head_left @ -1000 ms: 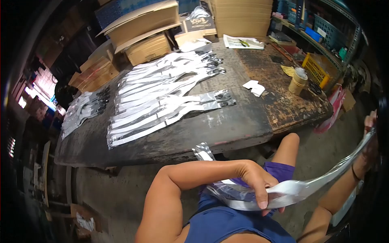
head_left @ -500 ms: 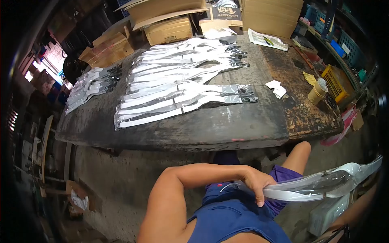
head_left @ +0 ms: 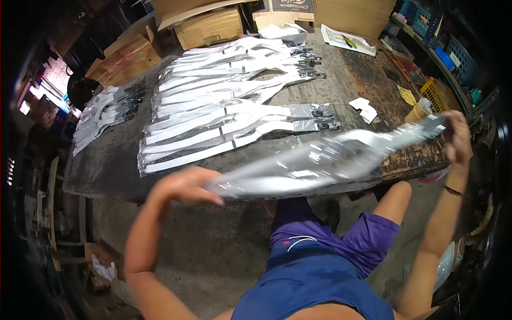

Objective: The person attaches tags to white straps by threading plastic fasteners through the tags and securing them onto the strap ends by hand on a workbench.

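Note:
Stretched between my two hands is a clear plastic bag with white straps in it, which look like suspenders (head_left: 304,162); motion blurs it. My left hand (head_left: 189,184) pinches its wide end, above the table's front edge. At the other end, my right hand (head_left: 457,140) grips the narrow grey end. Behind it on the table (head_left: 224,178), similar bagged white suspenders (head_left: 213,114) lie in an overlapping row, dark clips pointing right. A smaller group of bagged straps (head_left: 101,117) lies at the left.
Cardboard boxes (head_left: 208,29) line the back of the table, beside a tray of white pieces (head_left: 285,33). White paper pieces (head_left: 364,110), a tan cup (head_left: 418,111) and a printed sheet (head_left: 349,41) are on the right. A shelf with a yellow crate (head_left: 434,96) stands beyond.
The bagged suspenders have moved from beside my right hip up and left over the table's front edge. My left hand has swung left with one end; my right hand has risen into view.

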A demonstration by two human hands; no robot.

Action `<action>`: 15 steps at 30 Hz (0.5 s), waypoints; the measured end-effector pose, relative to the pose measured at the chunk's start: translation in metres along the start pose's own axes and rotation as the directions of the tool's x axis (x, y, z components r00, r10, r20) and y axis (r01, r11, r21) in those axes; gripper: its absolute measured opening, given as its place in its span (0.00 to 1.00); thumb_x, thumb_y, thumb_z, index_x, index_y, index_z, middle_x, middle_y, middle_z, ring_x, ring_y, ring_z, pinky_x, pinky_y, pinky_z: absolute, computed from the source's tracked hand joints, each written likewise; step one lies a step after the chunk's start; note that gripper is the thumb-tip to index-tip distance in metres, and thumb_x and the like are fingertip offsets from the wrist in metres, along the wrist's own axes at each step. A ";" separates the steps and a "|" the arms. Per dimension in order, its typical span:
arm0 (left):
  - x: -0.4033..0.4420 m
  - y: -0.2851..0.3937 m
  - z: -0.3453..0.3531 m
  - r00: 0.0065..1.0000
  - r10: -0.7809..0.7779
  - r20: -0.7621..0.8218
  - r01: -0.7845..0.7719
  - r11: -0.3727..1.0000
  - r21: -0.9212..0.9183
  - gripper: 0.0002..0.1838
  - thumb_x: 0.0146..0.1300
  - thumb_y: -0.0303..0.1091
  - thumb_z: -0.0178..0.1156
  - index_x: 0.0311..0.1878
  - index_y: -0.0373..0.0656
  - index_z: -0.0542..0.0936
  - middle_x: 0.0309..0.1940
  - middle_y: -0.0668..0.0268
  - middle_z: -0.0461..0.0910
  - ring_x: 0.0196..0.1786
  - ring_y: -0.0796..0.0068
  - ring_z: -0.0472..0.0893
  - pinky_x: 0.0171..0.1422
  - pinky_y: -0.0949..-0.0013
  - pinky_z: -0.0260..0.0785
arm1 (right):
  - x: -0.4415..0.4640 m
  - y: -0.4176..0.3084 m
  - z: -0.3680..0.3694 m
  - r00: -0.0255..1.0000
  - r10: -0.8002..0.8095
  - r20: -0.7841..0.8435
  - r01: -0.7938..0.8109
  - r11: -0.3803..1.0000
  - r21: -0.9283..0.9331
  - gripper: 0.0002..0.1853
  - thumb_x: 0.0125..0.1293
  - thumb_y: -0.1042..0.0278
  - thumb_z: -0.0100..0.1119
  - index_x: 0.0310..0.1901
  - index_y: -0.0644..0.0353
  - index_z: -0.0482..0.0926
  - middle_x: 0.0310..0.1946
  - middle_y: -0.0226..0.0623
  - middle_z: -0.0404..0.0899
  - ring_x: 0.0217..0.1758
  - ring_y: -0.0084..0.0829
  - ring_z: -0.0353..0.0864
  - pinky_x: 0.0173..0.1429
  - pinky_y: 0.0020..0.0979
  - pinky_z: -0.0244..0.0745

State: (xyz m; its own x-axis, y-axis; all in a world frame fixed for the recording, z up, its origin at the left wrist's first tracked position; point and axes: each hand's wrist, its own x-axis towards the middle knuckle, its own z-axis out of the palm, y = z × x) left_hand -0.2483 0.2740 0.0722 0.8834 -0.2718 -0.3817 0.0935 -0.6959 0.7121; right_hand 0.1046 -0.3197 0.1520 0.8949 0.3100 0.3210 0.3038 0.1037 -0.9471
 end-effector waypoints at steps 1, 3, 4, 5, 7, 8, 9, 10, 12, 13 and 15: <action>-0.017 -0.011 -0.028 0.995 -0.100 -0.009 0.099 0.994 -0.050 0.28 0.55 0.46 0.74 0.54 0.39 0.81 0.39 0.65 0.83 0.44 0.75 0.80 0.50 0.67 0.73 | 0.008 0.027 0.038 1.000 0.014 0.009 -0.014 1.000 0.023 0.07 0.73 0.63 0.56 0.42 0.56 0.78 0.37 0.30 0.81 0.43 0.24 0.81 0.51 0.29 0.79; -0.050 -0.033 -0.078 0.914 -0.389 -0.115 0.390 0.921 -0.013 0.24 0.51 0.41 0.77 0.48 0.39 0.83 0.36 0.69 0.83 0.43 0.80 0.78 0.48 0.70 0.72 | 0.013 0.055 0.124 0.996 0.092 -0.001 -0.092 0.992 0.081 0.08 0.71 0.62 0.60 0.42 0.56 0.79 0.35 0.29 0.81 0.35 0.21 0.79 0.41 0.26 0.78; -0.065 -0.055 -0.100 0.880 -0.443 -0.170 0.449 0.893 -0.005 0.24 0.49 0.41 0.78 0.46 0.39 0.83 0.35 0.68 0.83 0.42 0.77 0.79 0.47 0.69 0.72 | 0.020 0.076 0.157 0.993 0.121 0.010 -0.121 0.988 0.100 0.07 0.71 0.62 0.60 0.39 0.55 0.79 0.36 0.29 0.82 0.36 0.22 0.80 0.39 0.27 0.80; -0.074 -0.074 -0.118 0.840 -0.494 -0.225 0.507 0.862 -0.001 0.24 0.47 0.41 0.78 0.44 0.39 0.84 0.34 0.67 0.84 0.40 0.75 0.80 0.46 0.69 0.73 | 0.025 0.096 0.185 0.988 0.156 0.001 -0.155 0.979 0.134 0.08 0.70 0.60 0.62 0.40 0.55 0.79 0.35 0.30 0.82 0.33 0.22 0.80 0.39 0.27 0.80; -0.077 -0.091 -0.147 0.755 -0.583 -0.299 0.632 0.769 0.096 0.26 0.45 0.41 0.78 0.47 0.41 0.82 0.39 0.64 0.83 0.44 0.70 0.80 0.52 0.63 0.71 | 0.033 0.134 0.234 0.967 0.252 -0.036 -0.244 0.959 0.140 0.09 0.69 0.60 0.63 0.38 0.56 0.78 0.32 0.30 0.81 0.30 0.22 0.80 0.35 0.26 0.79; -0.075 -0.096 -0.154 0.659 -0.652 -0.376 0.741 0.647 0.177 0.29 0.43 0.41 0.78 0.51 0.43 0.81 0.45 0.61 0.83 0.49 0.65 0.80 0.58 0.58 0.70 | 0.037 0.156 0.251 0.950 0.310 -0.048 -0.301 0.944 0.138 0.09 0.69 0.61 0.63 0.37 0.56 0.77 0.31 0.30 0.80 0.29 0.22 0.79 0.32 0.26 0.78; -0.069 -0.096 -0.146 0.660 -0.650 -0.378 0.741 0.647 0.182 0.29 0.43 0.41 0.78 0.51 0.43 0.81 0.45 0.61 0.83 0.49 0.65 0.80 0.58 0.58 0.70 | 0.040 0.177 0.264 0.928 0.366 -0.062 -0.356 0.925 0.137 0.09 0.69 0.61 0.63 0.36 0.56 0.77 0.30 0.30 0.79 0.28 0.22 0.78 0.30 0.26 0.77; -0.060 -0.095 -0.130 0.575 -0.548 -0.607 0.804 0.515 0.297 0.33 0.43 0.41 0.78 0.55 0.45 0.78 0.53 0.60 0.79 0.56 0.61 0.77 0.64 0.49 0.63 | 0.039 0.194 0.272 0.908 0.413 -0.069 -0.408 0.910 0.075 0.09 0.69 0.61 0.63 0.36 0.55 0.76 0.27 0.29 0.77 0.26 0.21 0.77 0.27 0.26 0.76; -0.041 -0.110 -0.117 0.476 -0.399 -0.784 0.856 0.416 0.308 0.44 0.46 0.41 0.76 0.68 0.52 0.68 0.72 0.59 0.62 0.73 0.56 0.62 0.74 0.28 0.41 | 0.033 0.205 0.282 0.875 0.475 -0.093 -0.482 0.873 -0.073 0.10 0.69 0.60 0.62 0.34 0.55 0.75 0.24 0.27 0.76 0.23 0.20 0.75 0.24 0.25 0.73; -0.028 -0.124 -0.106 0.494 -0.248 -0.834 0.801 0.503 0.325 0.43 0.47 0.41 0.75 0.69 0.52 0.67 0.72 0.59 0.62 0.74 0.55 0.61 0.74 0.29 0.42 | 0.028 0.206 0.286 0.865 0.491 -0.108 -0.502 0.851 -0.155 0.10 0.69 0.61 0.62 0.33 0.55 0.74 0.24 0.27 0.75 0.23 0.20 0.75 0.23 0.25 0.72; -0.002 -0.120 -0.074 0.482 0.008 -0.876 0.700 0.597 0.391 0.42 0.50 0.41 0.74 0.70 0.52 0.67 0.72 0.58 0.61 0.75 0.53 0.59 0.74 0.33 0.45 | 0.027 0.204 0.288 0.871 0.471 -0.141 -0.490 0.851 -0.190 0.11 0.68 0.61 0.62 0.32 0.56 0.75 0.23 0.27 0.74 0.23 0.20 0.74 0.23 0.25 0.69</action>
State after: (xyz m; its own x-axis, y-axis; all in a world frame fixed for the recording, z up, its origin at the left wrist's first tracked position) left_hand -0.2276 0.4070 0.0316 0.8290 0.4454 0.3383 0.4948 -0.8660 -0.0722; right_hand 0.0960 -0.0177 -0.0328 0.9684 0.1859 -0.1662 -0.1186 -0.2429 -0.9628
